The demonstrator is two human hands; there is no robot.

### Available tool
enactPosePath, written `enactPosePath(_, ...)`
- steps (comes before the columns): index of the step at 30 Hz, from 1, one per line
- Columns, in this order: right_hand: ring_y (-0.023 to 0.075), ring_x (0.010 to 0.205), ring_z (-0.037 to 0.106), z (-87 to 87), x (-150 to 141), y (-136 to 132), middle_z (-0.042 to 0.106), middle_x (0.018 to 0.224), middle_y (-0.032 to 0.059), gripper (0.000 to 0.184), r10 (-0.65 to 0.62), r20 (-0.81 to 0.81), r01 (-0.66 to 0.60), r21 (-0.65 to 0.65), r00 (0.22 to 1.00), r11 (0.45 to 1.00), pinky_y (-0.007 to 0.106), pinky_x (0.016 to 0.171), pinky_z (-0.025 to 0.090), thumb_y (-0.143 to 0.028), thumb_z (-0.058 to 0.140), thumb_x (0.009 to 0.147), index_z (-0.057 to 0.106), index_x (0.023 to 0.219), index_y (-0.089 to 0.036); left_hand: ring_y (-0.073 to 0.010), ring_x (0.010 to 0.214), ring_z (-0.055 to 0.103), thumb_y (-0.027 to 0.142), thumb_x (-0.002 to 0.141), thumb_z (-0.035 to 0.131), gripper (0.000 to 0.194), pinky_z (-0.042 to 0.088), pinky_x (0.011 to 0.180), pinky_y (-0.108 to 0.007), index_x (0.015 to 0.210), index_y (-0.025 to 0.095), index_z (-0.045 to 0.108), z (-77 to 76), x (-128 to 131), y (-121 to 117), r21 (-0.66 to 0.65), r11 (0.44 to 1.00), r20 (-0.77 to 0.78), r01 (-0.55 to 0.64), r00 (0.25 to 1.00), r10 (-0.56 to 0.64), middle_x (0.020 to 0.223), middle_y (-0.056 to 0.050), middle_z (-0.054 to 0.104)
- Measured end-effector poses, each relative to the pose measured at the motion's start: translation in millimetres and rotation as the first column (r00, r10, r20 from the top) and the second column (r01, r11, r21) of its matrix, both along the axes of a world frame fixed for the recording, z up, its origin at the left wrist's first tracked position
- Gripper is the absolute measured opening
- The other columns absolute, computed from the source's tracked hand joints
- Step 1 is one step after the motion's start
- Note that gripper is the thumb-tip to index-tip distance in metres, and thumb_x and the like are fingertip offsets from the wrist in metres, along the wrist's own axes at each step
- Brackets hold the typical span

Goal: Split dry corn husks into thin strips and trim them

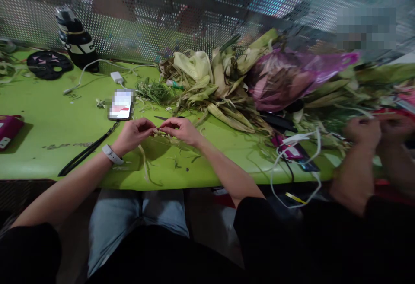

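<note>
Head view: the left grip (pixel 138 130) and right grip (pixel 182 131) pinch a pale plant strand (pixel 158 133) between them; it looks light, limp, easily torn, best held in fingertips. Beyond both, husks (pixel 223 78) heap on the bench (pixel 58 102).

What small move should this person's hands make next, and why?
Perhaps steady the pale plant piece with the left hand and draw gently on it with the right hand: both hands' fingertips pinch it close together, while a loose pale strand trails below the left.
</note>
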State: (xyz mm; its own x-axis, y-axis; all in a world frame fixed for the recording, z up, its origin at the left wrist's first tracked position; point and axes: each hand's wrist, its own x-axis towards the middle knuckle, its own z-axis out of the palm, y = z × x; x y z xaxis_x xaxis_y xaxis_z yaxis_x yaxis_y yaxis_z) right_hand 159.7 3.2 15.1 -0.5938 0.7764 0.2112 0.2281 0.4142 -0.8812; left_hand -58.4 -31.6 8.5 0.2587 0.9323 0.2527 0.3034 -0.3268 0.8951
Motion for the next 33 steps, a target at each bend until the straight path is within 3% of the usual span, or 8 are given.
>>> enactPosePath(3, 0.0166, 0.082, 0.064, 3.6, 0.6, -1.3, 0.072, 0.091, 0.0070, 0.025, 0.009, 0.057, -0.017, 0.137, 0.998, 0.990, 0.030, 0.075, 0.048, -0.037, 0.064, 0.088, 0.074, 0.095, -0.015, -0.0143, 0.065, 0.068, 0.036, 0.081, 0.071, 0.024, 0.055, 0.062, -0.025, 0.084, 0.013, 0.069, -0.4, 0.5, 0.5, -0.015, 1.000, 0.009, 0.001, 1.000, -0.001, 0.074, -0.007, 0.073)
enactPosePath(6, 0.0166, 0.082, 0.063, 3.8, 1.4, -0.1, 0.071, 0.091, 0.0069, 0.024, 0.013, 0.115, -0.034, 0.178, 0.993, 0.983, 0.029, 0.075, 0.047, -0.034, 0.061, 0.090, 0.073, 0.095, -0.014, -0.0144, 0.065, 0.068, 0.036, 0.081, 0.071, 0.023, 0.056, 0.063, -0.026, 0.084, 0.013, 0.069, -2.8, 0.8, 2.8, -0.039, 0.999, 0.026, 0.014, 1.000, -0.013, 0.073, -0.007, 0.074)
enactPosePath(12, 0.0148, 0.081, 0.060, -1.1, 5.4, 7.4, 0.068, 0.090, 0.0051, 0.026, 0.069, 0.104, -0.073, 0.033, 0.992, 0.997, 0.028, 0.074, 0.045, -0.037, 0.059, 0.091, 0.068, 0.097, -0.013, -0.0169, 0.076, 0.072, 0.038, 0.079, 0.073, 0.029, 0.059, 0.074, -0.030, 0.094, 0.015, 0.065, -2.2, 0.6, 2.3, -0.028, 0.997, 0.104, 0.073, 0.992, -0.070, 0.082, -0.006, 0.075)
enactPosePath(18, 0.0144, 0.077, 0.058, -5.6, 5.3, 11.0, 0.067, 0.088, 0.0045, 0.031, 0.085, 0.055, -0.083, -0.050, 0.995, 0.995, 0.029, 0.071, 0.046, -0.043, 0.059, 0.091, 0.066, 0.099, -0.014, -0.0141, 0.078, 0.066, 0.038, 0.079, 0.074, 0.026, 0.057, 0.075, -0.027, 0.090, 0.015, 0.068, 9.6, 0.7, -4.4, 0.158, 0.986, 0.041, -0.058, 0.998, 0.052, 0.086, -0.006, 0.070)
enactPosePath(24, 0.0156, 0.079, 0.059, -1.0, 1.6, 4.8, 0.067, 0.087, 0.0049, 0.022, -0.014, 0.074, 0.008, 0.088, 0.997, 0.996, 0.031, 0.075, 0.046, -0.036, 0.057, 0.092, 0.067, 0.093, -0.016, -0.0137, 0.073, 0.064, 0.040, 0.081, 0.072, 0.030, 0.054, 0.066, -0.025, 0.097, 0.014, 0.069, 6.8, 0.1, -0.5, -0.069, 0.997, 0.009, 0.022, 1.000, -0.021, 0.084, -0.006, 0.070)
enactPosePath(28, 0.0162, 0.081, 0.060, 1.9, 1.2, 3.6, 0.068, 0.091, 0.0059, 0.020, -0.030, 0.081, 0.018, 0.133, 0.996, 0.991, 0.031, 0.076, 0.046, -0.034, 0.057, 0.092, 0.067, 0.095, -0.016, -0.0143, 0.076, 0.066, 0.035, 0.082, 0.070, 0.035, 0.055, 0.073, -0.028, 0.111, 0.016, 0.063, 6.6, -1.2, -0.7, -0.101, 0.994, 0.144, 0.037, 0.989, -0.022, 0.085, -0.004, 0.069)
enactPosePath(33, 0.0166, 0.080, 0.059, -0.1, 1.8, 5.6, 0.067, 0.090, 0.0057, 0.022, -0.029, 0.079, 0.011, 0.221, 0.996, 0.975, 0.031, 0.076, 0.046, -0.035, 0.057, 0.093, 0.068, 0.093, -0.017, -0.0134, 0.073, 0.064, 0.035, 0.084, 0.067, 0.021, 0.054, 0.071, -0.027, 0.087, 0.014, 0.069, 14.5, -0.2, -4.0, -0.084, 0.996, 0.105, -0.019, 0.994, 0.028, 0.079, -0.004, 0.068)
